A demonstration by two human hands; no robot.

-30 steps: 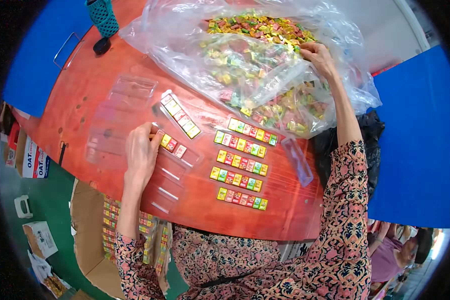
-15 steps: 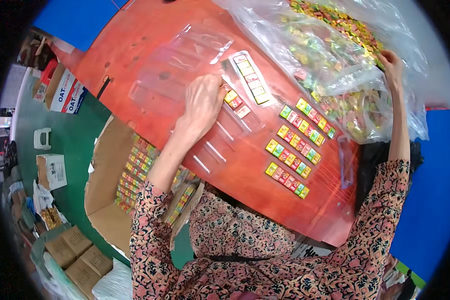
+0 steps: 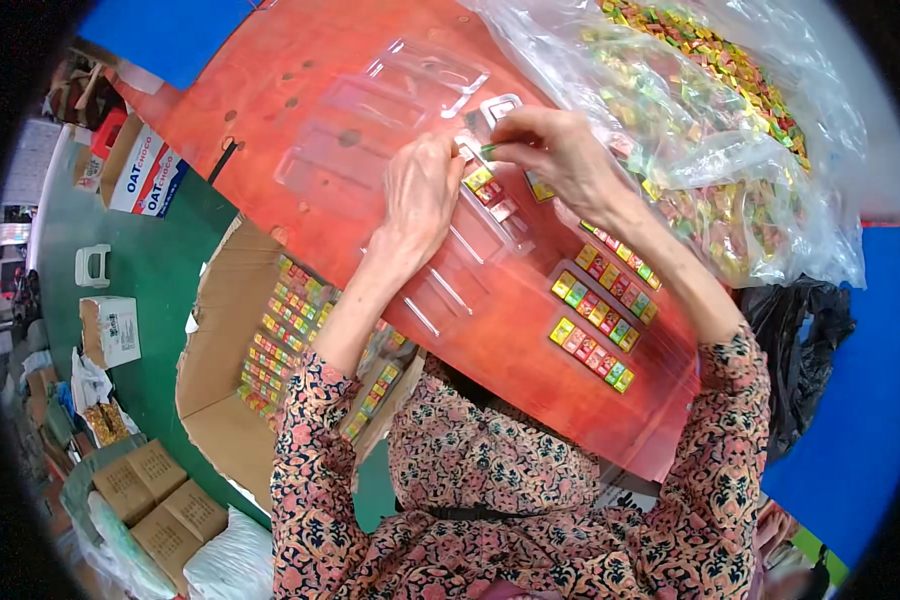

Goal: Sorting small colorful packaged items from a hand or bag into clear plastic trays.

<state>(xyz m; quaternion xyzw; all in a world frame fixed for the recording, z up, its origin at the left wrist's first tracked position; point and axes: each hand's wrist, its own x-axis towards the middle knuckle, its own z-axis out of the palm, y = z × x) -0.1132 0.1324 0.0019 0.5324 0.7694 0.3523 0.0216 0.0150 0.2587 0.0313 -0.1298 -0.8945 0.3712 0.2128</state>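
My right hand [image 3: 567, 165] pinches a small green wrapped piece [image 3: 488, 149] over the far end of a clear plastic tray [image 3: 515, 232]. Closed at that tray's left edge is my left hand [image 3: 418, 198], its fingertips partly hidden. Yellow and red wrapped pieces [image 3: 483, 183] lie in the tray's slot between my hands. Mostly covered by my right hand is a white-edged strip [image 3: 502, 106]. Nearer on the right, several filled rows of coloured pieces [image 3: 595, 310] lie on the red table [image 3: 530, 375].
A large clear bag [image 3: 710, 190] of loose wrapped pieces covers the far right. Empty clear trays [image 3: 350, 150] lie at left. Below the table's left edge, an open carton [image 3: 215, 400] holds packed rows. A black plastic bag [image 3: 795, 350] hangs at right.
My right hand has come from the big bag to the tray, now with a green piece in its fingers. My left hand stays at the tray. The view has shifted slightly.
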